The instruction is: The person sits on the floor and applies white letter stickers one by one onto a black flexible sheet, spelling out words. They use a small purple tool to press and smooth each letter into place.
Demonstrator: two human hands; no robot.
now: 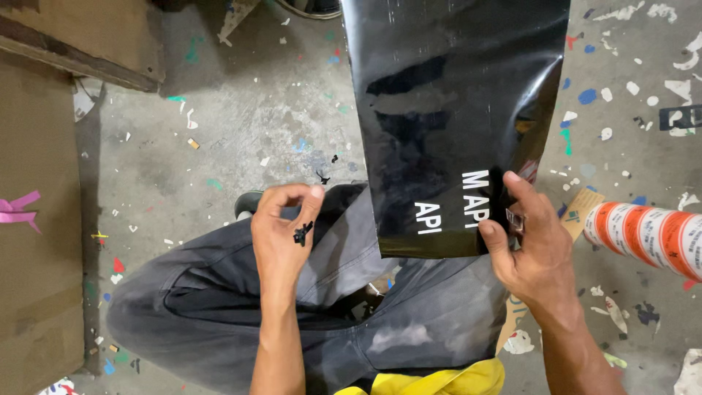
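Right hand at 4 o'clock; thumb and fingers pinched on the lower right corner of the black bag; small clear tab nipped against the same corner.

Bag glossy, flat, held up off the lap; stretching from centre to 12 o'clock; white lettering near its lower edge; lower edge just above the right knee.

Left hand at 7 o'clock, palm up, fingers curled loosely, thumb tip near the index tip; small black scrap lying on the palm, cradled rather than clamped; hand just left of the bag, not touching it.

Grey trousers filling 6 o'clock; yellow cloth at the bottom edge.

Roll with red and white bands on the floor at 3 o'clock, near the right hand, apart from it.

Cardboard along 9 o'clock, pink strip on it; concrete floor strewn with paint flecks and paper bits.
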